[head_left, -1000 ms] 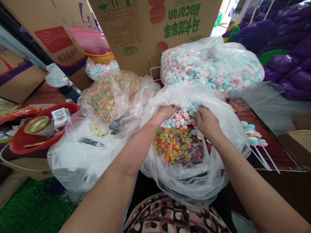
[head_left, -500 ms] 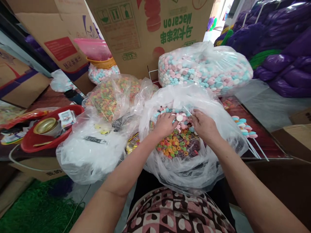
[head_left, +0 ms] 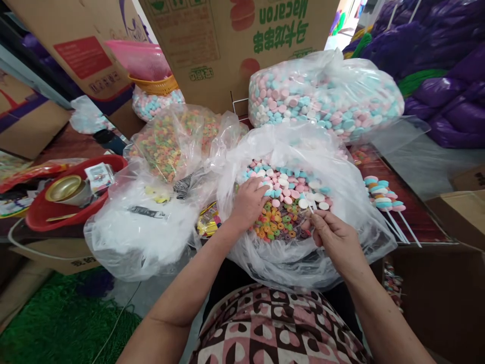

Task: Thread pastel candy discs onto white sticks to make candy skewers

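My left hand (head_left: 250,199) rests at the left of the pile, fingers curled down among pink, white and blue marshmallows (head_left: 290,184). Its fingertips touch some of them; what they may pinch is hidden. My right hand (head_left: 333,232) is closed, thumb against fingers, on a thin white stick (head_left: 311,206) whose upper end points at the marshmallows. Below them lie ring-shaped gummies (head_left: 273,220), orange, yellow, green and dark. All this candy sits in a wide-open clear plastic bag (head_left: 280,270) before my lap.
Finished marshmallow skewers (head_left: 382,194) lie on the table at right. Behind stands a large bag of marshmallows (head_left: 322,101); a bag of gummy rings (head_left: 170,141) is at left. A white-filled bag (head_left: 140,227), a red basin (head_left: 38,215) and cardboard boxes (head_left: 212,45) surround the workspace.
My right hand has moved right and toward me with the stick, away from my left hand. My left hand has shifted slightly left, and more marshmallows show between the hands.
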Action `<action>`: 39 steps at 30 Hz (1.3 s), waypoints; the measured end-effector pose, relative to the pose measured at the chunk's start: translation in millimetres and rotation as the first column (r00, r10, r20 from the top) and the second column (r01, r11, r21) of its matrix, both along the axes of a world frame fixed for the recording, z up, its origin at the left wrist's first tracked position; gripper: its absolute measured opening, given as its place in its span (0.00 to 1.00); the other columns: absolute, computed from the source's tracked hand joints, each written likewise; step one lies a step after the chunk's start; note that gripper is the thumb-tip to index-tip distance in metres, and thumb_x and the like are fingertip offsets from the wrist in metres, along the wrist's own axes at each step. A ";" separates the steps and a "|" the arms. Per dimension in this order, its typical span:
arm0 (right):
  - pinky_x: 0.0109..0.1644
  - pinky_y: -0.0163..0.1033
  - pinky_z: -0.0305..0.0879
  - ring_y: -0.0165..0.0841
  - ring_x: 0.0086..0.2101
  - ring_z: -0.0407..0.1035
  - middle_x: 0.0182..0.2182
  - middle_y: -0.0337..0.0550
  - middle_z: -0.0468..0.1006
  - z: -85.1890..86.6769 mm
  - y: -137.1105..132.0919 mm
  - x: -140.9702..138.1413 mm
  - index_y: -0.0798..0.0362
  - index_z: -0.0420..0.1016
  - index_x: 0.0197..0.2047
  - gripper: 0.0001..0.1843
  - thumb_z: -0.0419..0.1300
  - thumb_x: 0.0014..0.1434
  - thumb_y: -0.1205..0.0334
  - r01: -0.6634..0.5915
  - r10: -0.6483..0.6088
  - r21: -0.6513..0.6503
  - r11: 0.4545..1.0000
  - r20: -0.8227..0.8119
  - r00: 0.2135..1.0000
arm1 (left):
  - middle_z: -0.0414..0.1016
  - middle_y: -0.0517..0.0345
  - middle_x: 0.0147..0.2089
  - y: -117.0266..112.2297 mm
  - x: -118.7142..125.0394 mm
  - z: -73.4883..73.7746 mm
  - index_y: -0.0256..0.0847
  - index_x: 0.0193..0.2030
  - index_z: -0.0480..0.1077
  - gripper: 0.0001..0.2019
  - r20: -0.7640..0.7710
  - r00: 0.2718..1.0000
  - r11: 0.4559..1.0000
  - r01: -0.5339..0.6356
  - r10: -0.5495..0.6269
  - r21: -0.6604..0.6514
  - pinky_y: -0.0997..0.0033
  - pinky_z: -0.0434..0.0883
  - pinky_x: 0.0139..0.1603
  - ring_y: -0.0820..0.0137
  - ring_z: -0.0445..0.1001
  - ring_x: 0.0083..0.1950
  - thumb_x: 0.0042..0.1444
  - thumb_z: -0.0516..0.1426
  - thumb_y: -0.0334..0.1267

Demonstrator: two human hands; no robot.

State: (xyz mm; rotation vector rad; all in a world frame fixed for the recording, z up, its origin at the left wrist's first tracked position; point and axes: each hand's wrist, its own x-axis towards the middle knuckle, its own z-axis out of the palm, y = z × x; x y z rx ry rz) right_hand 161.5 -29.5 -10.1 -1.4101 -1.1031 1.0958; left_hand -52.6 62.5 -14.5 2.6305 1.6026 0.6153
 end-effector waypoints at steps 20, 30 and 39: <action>0.21 0.33 0.43 0.23 0.18 0.49 0.19 0.29 0.61 1.5 37.7 -42.6 0.53 0.76 0.36 0.20 0.69 0.49 0.46 -0.140 0.112 -0.096 0.985 -0.255 0.960 | 0.78 0.50 0.46 -36.3 15.9 -14.2 0.40 0.53 0.78 0.15 0.660 0.740 0.981 0.192 -0.126 -0.028 0.65 0.73 0.52 0.66 0.76 0.49 0.66 0.57 0.45; 0.20 0.32 0.41 0.21 0.17 0.50 0.18 0.30 0.63 12.2 28.5 -36.3 0.53 0.71 0.30 0.21 0.74 0.47 0.48 -0.157 0.099 -0.106 0.982 -0.420 0.902 | 0.78 0.60 0.33 -50.7 24.6 -0.7 0.40 0.40 0.78 0.17 0.827 -0.057 0.699 0.569 0.559 -0.433 0.74 0.70 0.36 0.75 0.74 0.32 0.46 0.71 0.46; 0.20 0.33 0.39 0.22 0.16 0.48 0.18 0.29 0.61 13.5 19.2 -35.5 0.52 0.72 0.32 0.22 0.74 0.48 0.46 -0.144 0.113 -0.062 0.988 -0.359 0.927 | 0.80 0.59 0.38 -59.6 35.0 5.8 0.41 0.38 0.81 0.11 0.866 0.040 0.764 0.452 0.498 -0.460 0.72 0.71 0.43 0.73 0.74 0.38 0.51 0.67 0.45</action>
